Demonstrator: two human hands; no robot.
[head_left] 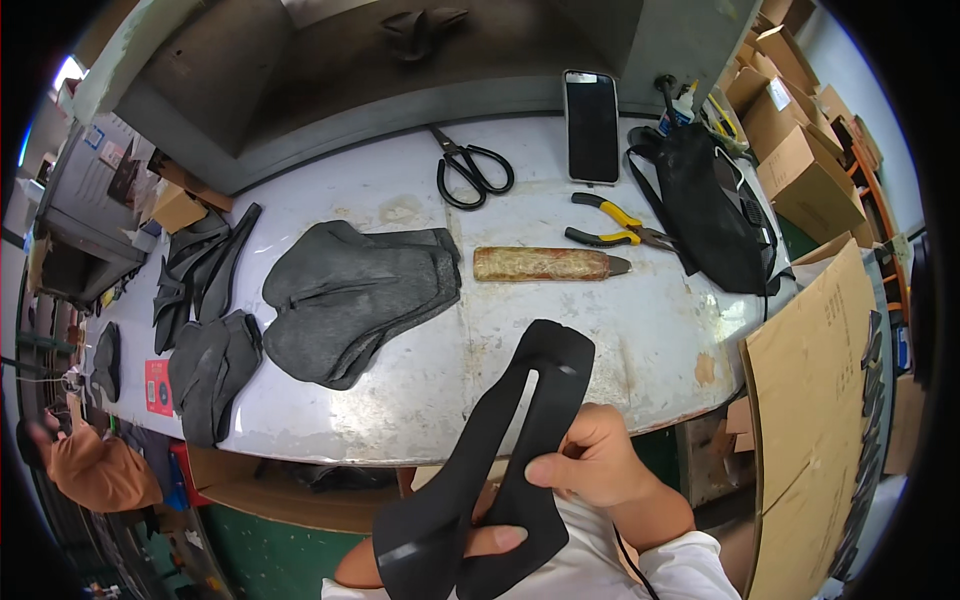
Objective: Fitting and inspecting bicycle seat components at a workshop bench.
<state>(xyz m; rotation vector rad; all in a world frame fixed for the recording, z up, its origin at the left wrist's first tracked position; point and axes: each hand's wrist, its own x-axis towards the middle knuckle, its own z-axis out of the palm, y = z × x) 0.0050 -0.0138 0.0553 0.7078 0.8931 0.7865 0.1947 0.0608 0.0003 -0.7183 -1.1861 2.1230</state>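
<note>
Black slit piece (525, 490): right hand (597, 458) pinches its edge, left hand (492, 541) clasps it lower, fingers hidden, presumably for steadiness; wrapped blade (545, 264) beyond it.

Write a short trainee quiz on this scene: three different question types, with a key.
1. Which hand is mostly hidden behind the black slotted piece?
2. True or false: the scissors lie to the left of the phone.
3. Which lies nearest the black slotted piece? A) scissors B) brown wrapped tool C) phone

Key: 1. The left hand. 2. True. 3. B.
</note>
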